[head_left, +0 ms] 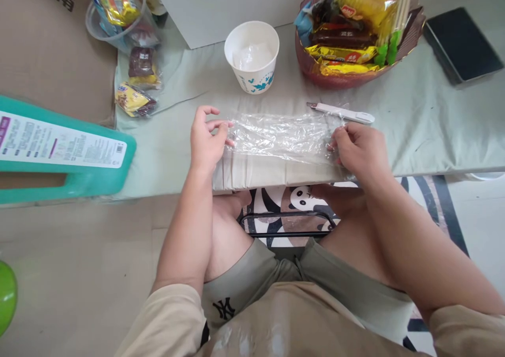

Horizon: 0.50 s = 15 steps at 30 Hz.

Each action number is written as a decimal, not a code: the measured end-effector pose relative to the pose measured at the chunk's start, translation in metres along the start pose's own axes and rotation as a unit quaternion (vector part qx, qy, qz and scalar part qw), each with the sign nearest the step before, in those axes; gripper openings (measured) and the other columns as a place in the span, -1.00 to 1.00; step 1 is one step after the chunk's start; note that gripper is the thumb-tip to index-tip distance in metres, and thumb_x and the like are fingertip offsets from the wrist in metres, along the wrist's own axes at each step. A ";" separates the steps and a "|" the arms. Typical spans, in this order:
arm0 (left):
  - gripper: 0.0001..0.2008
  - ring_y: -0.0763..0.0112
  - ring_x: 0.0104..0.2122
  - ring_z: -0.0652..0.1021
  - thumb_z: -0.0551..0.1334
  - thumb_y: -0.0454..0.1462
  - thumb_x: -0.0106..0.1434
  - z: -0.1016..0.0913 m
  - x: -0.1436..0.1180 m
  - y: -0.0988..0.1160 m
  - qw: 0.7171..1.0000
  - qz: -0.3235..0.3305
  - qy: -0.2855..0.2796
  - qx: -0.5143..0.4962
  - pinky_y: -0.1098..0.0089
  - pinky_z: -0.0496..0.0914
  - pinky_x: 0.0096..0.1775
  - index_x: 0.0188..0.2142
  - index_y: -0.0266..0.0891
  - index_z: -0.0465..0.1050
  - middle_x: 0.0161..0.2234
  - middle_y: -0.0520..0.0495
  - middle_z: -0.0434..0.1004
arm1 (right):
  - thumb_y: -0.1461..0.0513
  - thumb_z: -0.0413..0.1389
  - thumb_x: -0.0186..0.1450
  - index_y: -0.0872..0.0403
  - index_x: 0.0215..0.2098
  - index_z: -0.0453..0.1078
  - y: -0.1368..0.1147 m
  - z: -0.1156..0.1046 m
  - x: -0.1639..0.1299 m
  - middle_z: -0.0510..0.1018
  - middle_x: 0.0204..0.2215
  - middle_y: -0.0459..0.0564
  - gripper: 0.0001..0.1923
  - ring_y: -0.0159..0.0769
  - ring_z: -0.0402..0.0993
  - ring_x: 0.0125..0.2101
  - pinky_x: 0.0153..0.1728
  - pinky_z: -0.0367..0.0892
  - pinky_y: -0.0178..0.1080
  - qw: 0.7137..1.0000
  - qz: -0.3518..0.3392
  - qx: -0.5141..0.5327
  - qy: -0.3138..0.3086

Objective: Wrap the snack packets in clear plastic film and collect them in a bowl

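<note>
A crinkled clear plastic sheet (282, 136) lies flat near the front edge of a low table covered in pale green cloth (414, 131). My left hand (205, 144) pinches the sheet's left edge between thumb and fingers. At the sheet's right end my right hand (360, 152) grips it with curled fingers. A white utility knife (341, 113) lies just behind the sheet, close to my right hand.
A white paper cup (252, 56) stands behind the sheet. A brown basket of wrapped snacks (355, 28) sits at back right, a dark tablet (461, 44) beyond it. A clear container of snacks (118, 15) and loose packets (134, 99) lie at back left. A teal stool (63, 152) is at left.
</note>
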State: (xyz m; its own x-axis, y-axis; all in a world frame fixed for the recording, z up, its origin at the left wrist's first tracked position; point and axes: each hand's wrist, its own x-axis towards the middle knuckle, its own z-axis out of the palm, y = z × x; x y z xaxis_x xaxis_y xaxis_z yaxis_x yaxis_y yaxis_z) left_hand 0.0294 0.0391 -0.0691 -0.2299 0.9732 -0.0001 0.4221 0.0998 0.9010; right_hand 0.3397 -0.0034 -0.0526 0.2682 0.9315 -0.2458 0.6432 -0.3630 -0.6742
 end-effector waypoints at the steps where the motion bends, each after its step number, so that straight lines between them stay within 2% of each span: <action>1: -0.75 0.64 -0.71 0.42 0.22 -0.42 0.26 0.001 0.002 -0.001 1.000 0.006 0.009 -0.004 0.48 0.44 -0.53 -0.13 -0.09 0.28 -0.27 0.09 0.65 | 0.09 0.03 0.42 0.00 -0.43 0.37 0.001 0.000 0.000 0.61 -0.46 -0.05 -0.71 -0.30 0.42 -0.63 -0.39 0.28 -0.14 1.000 0.003 0.000 -0.003; 4: -0.81 0.67 -0.71 0.39 0.23 -0.38 0.29 0.004 0.007 -0.005 1.000 0.017 0.025 -0.006 0.50 0.38 -0.59 -0.15 -0.12 0.29 -0.23 0.05 0.65 | 0.16 0.06 0.38 -0.03 -0.26 0.42 0.001 0.000 0.000 0.58 -0.53 -0.08 -0.87 -0.23 0.47 -0.59 -0.38 0.31 -0.13 1.000 0.006 -0.003 -0.004; 5: -0.82 0.67 -0.70 0.40 0.24 -0.36 0.29 0.005 0.010 -0.007 0.999 0.023 0.027 -0.004 0.51 0.37 -0.60 -0.16 -0.12 0.29 -0.22 0.04 0.64 | 0.19 0.06 0.35 -0.04 -0.16 0.43 0.001 0.000 0.000 0.57 -0.55 -0.10 -0.86 -0.21 0.49 -0.57 -0.37 0.32 -0.12 1.000 0.007 -0.003 -0.003; 7: -0.83 0.67 -0.66 0.42 0.27 -0.32 0.30 0.006 0.014 -0.011 0.999 0.038 0.034 -0.003 0.53 0.37 -0.60 -0.16 -0.13 0.31 -0.20 0.01 0.62 | 0.25 0.07 0.30 -0.04 0.03 0.40 0.001 -0.002 -0.002 0.53 -0.59 -0.12 -0.67 -0.16 0.50 -0.54 -0.36 0.34 -0.10 1.000 0.004 -0.010 -0.002; 10: -0.80 0.67 -0.62 0.42 0.34 -0.23 0.29 0.008 0.020 -0.016 0.997 0.058 0.044 0.001 0.55 0.39 -0.57 -0.16 -0.13 0.35 -0.19 0.01 0.58 | 0.29 0.08 0.21 -0.02 0.16 0.33 0.003 -0.005 -0.004 0.50 -0.60 -0.12 -0.48 -0.10 0.49 -0.48 -0.33 0.34 -0.07 0.999 -0.018 -0.044 0.015; 12: -0.78 0.69 -0.63 0.39 0.36 -0.19 0.29 0.009 0.022 -0.018 0.997 0.067 0.047 0.013 0.54 0.38 -0.57 -0.16 -0.12 0.36 -0.19 0.01 0.57 | 0.28 0.10 0.17 -0.01 0.22 0.28 0.007 -0.005 -0.006 0.53 -0.51 -0.08 -0.38 -0.08 0.49 -0.42 -0.29 0.35 -0.04 0.996 -0.038 -0.069 0.038; 15: -0.79 0.66 -0.61 0.39 0.35 -0.17 0.31 0.011 0.023 -0.022 0.995 0.078 0.044 0.041 0.50 0.38 -0.54 -0.15 -0.11 0.37 -0.15 0.00 0.55 | 0.24 0.15 0.14 0.00 0.33 0.15 0.014 -0.004 -0.008 0.55 -0.28 0.03 -0.22 -0.04 0.50 -0.29 -0.24 0.37 0.00 0.991 -0.057 -0.099 0.065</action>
State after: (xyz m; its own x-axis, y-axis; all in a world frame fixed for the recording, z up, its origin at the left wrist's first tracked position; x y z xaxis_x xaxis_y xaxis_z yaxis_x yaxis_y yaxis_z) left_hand 0.0249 0.0621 -0.0935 -0.2301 0.9568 0.1776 0.5271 -0.0308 0.8492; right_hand 0.3495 -0.0159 -0.0569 0.2677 0.9605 -0.0756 0.7996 -0.2653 -0.5388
